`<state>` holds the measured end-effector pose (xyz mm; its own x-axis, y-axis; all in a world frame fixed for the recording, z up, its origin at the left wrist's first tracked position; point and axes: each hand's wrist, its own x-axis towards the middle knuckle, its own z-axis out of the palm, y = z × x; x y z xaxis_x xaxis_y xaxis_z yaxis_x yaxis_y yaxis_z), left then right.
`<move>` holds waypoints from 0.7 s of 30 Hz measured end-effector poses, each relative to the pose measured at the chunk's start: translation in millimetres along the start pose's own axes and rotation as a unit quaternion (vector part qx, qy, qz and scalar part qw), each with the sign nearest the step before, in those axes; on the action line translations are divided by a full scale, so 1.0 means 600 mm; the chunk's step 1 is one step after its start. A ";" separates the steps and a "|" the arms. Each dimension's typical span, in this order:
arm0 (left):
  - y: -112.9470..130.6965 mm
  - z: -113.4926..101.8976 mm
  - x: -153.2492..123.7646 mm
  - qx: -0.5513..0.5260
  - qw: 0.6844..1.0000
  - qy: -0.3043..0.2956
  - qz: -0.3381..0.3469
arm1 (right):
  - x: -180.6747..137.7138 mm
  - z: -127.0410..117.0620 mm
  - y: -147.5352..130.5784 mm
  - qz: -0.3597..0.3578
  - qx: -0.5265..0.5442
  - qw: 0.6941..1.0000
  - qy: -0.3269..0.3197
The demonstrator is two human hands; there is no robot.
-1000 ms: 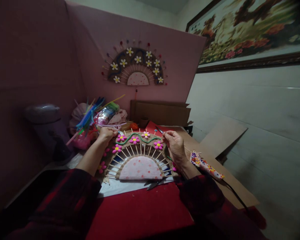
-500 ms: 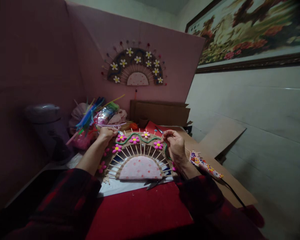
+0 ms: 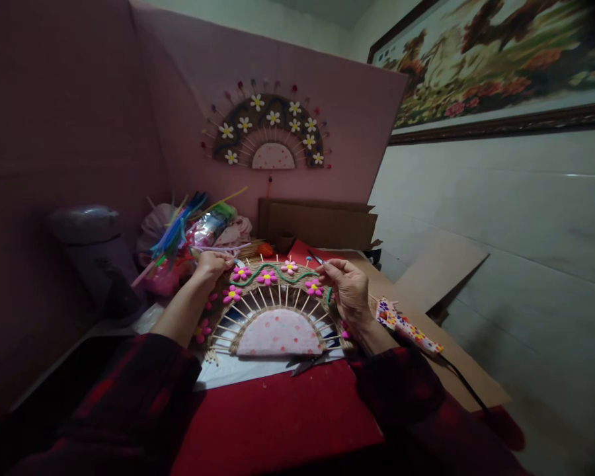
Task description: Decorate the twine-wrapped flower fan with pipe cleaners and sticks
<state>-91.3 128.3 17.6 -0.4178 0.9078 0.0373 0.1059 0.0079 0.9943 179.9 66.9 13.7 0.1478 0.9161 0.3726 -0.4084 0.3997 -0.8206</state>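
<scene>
A half-round craft fan (image 3: 280, 334) of sticks and brown cord stands before me, with pink clay flowers (image 3: 266, 277), a wavy green strip (image 3: 292, 280) and a spotted pale pink cloth centre. My left hand (image 3: 212, 268) is closed at the fan's upper left edge, by a small pale blue bit; what its fingers grip is hidden. My right hand (image 3: 350, 291) pinches at the upper right edge, its fingertips near the green strip's end; I cannot make out what is in them. A small blue ball (image 3: 308, 258) tops a stick left of those fingertips.
Scissors (image 3: 302, 365) lie beneath the fan on the red surface (image 3: 277, 416). Coloured pipe cleaners (image 3: 176, 228) and bags are piled at left beside a lidded bottle (image 3: 92, 258). A flowered item with a black cord (image 3: 409, 328) lies right. Cardboard (image 3: 317, 225) and a similar hanging fan (image 3: 272, 157) stand behind.
My right fingertips have shifted slightly left along the fan's upper edge, and the hand has tilted a little. My left hand and the fan stay in place.
</scene>
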 end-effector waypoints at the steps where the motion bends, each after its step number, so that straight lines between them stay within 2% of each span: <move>1: 0.000 0.000 0.000 -0.001 1.000 0.000 0.000 | -0.001 0.001 -0.001 0.000 -0.003 1.000 -0.002; 11: 0.003 0.001 -0.004 -0.008 1.000 0.006 0.000 | 0.000 0.002 -0.001 0.011 -0.001 1.000 -0.011; 21: 0.001 0.001 -0.003 -0.020 1.000 0.003 0.003 | 0.000 -0.005 0.000 0.033 0.044 0.997 -0.049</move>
<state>-89.9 127.2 17.8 -0.4229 0.9051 0.0441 0.0733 -0.0143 0.9972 182.9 67.2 12.6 0.0308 0.9311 0.3636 -0.4919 0.3308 -0.8054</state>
